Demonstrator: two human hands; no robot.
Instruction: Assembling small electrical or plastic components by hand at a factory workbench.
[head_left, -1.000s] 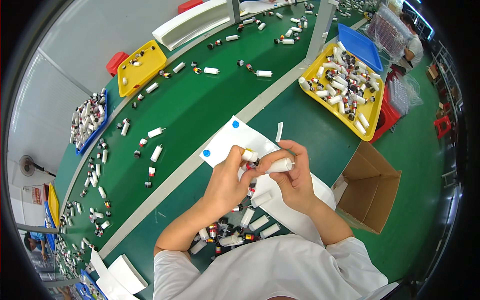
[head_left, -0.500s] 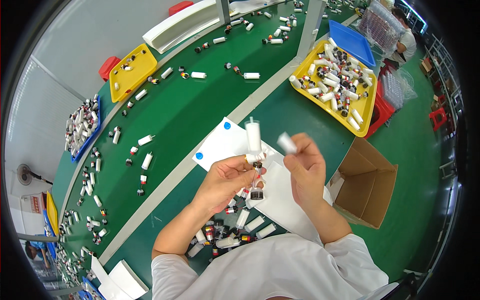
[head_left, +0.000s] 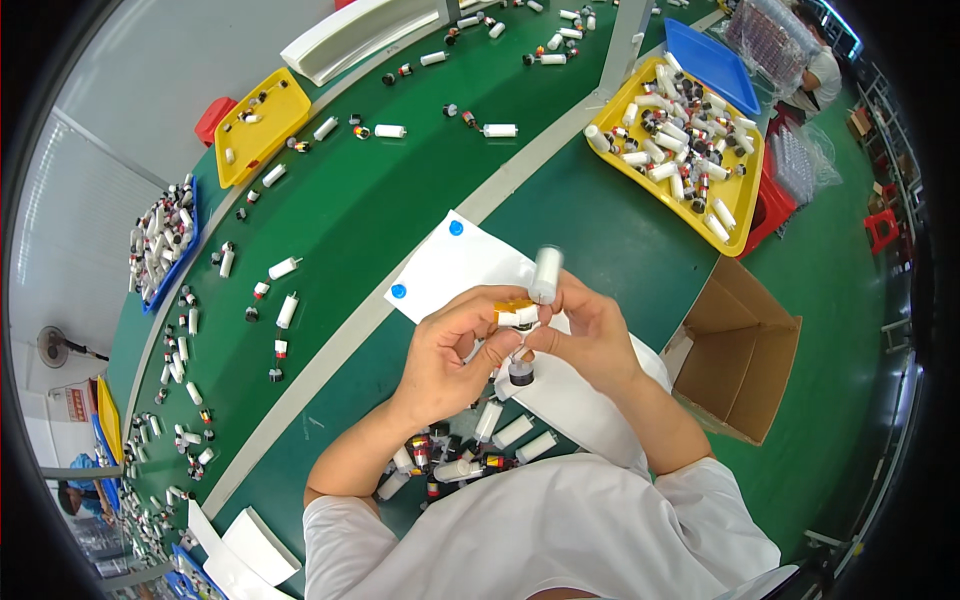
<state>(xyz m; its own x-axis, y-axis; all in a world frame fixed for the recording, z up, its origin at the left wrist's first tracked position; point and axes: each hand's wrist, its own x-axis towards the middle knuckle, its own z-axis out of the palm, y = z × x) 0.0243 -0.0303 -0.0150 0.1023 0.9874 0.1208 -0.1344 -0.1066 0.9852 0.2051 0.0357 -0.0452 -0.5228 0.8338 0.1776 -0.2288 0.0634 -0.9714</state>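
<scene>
Both hands meet in front of me over one assembly, a white cylinder (head_left: 547, 272) with a clear rim, wired to a round black-and-clear end piece (head_left: 521, 372) hanging below. My left hand (head_left: 450, 352) is closed, pinching the middle of it beside a small white-and-amber strip (head_left: 516, 314). Thumb and fingers of my right hand (head_left: 592, 335) pinch the same assembly just under the cylinder. The cylinder tilts slightly to the right. Fingers partly cover the wired middle section. Beneath my hands, a pile of similar assemblies (head_left: 455, 468) lies on the table against my shirt.
White sheets (head_left: 462, 262) with blue round pins lie under my hands. A heaped yellow tray (head_left: 740, 238) stands at the back right, above an open cardboard box (head_left: 740, 350). Scattered assemblies lie along the green belt (head_left: 350, 220). A person (head_left: 822, 80) sits far right.
My right hand has moved left onto the assembly, bringing over the small white piece it held. The white cylinder has shifted right and tilted. An amber strip now shows by my left fingers.
</scene>
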